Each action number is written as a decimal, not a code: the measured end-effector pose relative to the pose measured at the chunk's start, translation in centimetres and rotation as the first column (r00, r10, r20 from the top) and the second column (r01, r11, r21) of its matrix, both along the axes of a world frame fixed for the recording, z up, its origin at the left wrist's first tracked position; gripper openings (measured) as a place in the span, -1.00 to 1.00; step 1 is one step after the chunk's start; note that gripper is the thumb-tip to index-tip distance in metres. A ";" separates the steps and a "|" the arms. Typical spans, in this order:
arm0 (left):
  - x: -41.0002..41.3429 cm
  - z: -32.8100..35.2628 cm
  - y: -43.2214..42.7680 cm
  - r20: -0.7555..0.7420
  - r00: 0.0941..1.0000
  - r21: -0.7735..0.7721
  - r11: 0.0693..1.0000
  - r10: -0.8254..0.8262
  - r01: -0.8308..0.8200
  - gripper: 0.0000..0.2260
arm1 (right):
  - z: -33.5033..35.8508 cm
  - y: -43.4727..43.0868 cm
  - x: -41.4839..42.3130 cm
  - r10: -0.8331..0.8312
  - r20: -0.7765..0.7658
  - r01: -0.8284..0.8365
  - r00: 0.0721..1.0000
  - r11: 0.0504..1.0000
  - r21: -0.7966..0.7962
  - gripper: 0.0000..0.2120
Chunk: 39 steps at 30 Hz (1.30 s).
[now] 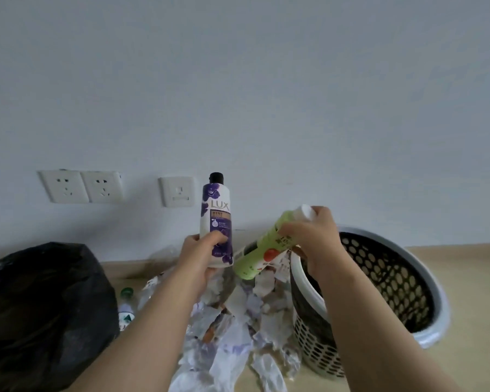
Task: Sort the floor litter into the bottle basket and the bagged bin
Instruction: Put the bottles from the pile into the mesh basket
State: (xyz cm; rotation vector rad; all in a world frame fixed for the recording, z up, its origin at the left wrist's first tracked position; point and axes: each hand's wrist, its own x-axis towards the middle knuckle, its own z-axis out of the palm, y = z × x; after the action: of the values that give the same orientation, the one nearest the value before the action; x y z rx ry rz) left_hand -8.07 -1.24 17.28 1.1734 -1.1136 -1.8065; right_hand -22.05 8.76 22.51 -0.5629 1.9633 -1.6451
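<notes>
Two bottles held above floor litter.
Left hand [200,260] grips a white-purple Lux bottle [216,219]; right hand [316,236] grips a green bottle [262,250] beside the basket [379,284].

Dim, soft; wide-angle edge warp.

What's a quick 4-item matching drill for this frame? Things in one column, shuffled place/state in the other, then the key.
Things
1. LUX bottle
2. green bottle
3. green-capped bottle
4. bagged bin

Place or state
a. tilted, gripped by the right hand
b. black, at far left
c. upright, gripped by the left hand
d. low down, between the bin and the paper litter

Pairs: 1-c, 2-a, 3-d, 4-b
</notes>
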 end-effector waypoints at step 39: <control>-6.4 -0.4 5.9 0.414 0.862 -0.495 0.722 -0.293 0.483 -0.67 | 0.9 4.5 -4.9 0.126 -0.278 -0.147 0.952 0.987 -0.059 -0.75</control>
State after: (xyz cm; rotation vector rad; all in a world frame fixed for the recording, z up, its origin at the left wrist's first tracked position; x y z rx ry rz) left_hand -14.43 4.68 16.84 0.8838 -2.0688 -1.3939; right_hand -26.99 13.25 23.37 -0.9817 2.0028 -1.6343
